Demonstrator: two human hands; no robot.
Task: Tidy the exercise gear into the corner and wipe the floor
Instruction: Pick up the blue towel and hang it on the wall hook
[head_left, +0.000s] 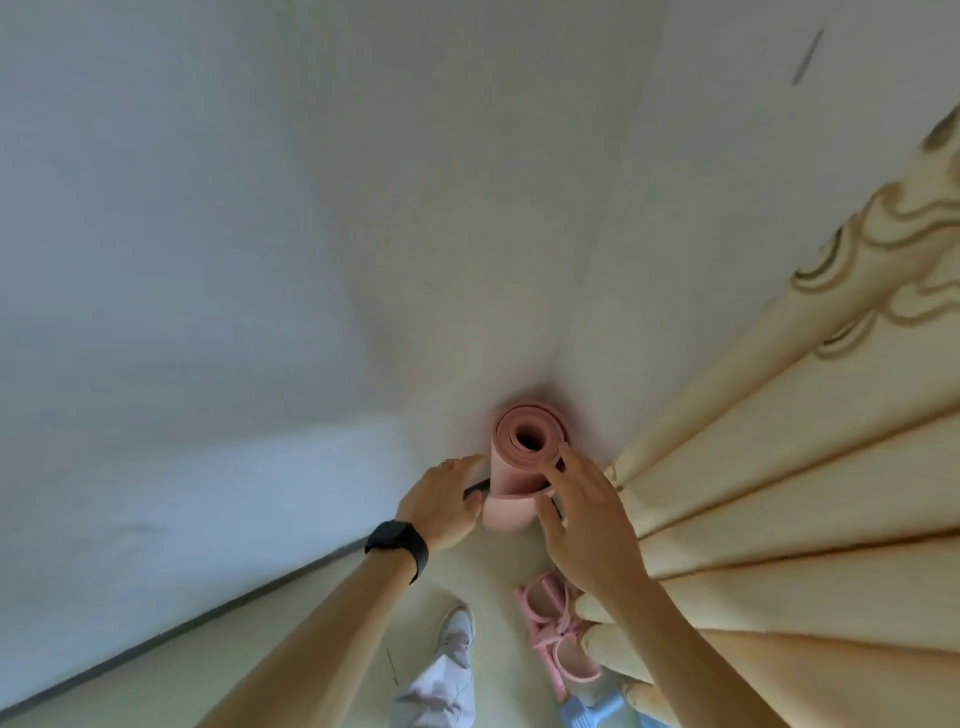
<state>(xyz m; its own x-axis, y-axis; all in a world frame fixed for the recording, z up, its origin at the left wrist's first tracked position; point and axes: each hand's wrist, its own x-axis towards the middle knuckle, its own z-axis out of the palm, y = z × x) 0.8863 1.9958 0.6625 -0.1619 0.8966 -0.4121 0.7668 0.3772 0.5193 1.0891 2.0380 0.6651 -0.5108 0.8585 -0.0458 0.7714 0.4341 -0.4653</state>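
A rolled pink exercise mat (514, 467) stands upright in the corner where two pale walls meet, its open spiral end facing up. A dark strap circles the roll at mid height. My left hand (441, 506), with a black watch on the wrist, touches the mat's left side with relaxed fingers by the strap. My right hand (584, 525) lies against the mat's right side, fingers straight. A pink pull-rope exerciser (550, 631) lies on the floor below the mat, partly hidden by my right forearm.
A cream patterned curtain (779, 467) hangs in folds along the right, reaching the floor beside the mat. A blue item (597, 712) lies at the bottom edge. My white shoe (457, 631) stands on the pale floor; a dark skirting line (182, 618) runs along the left wall.
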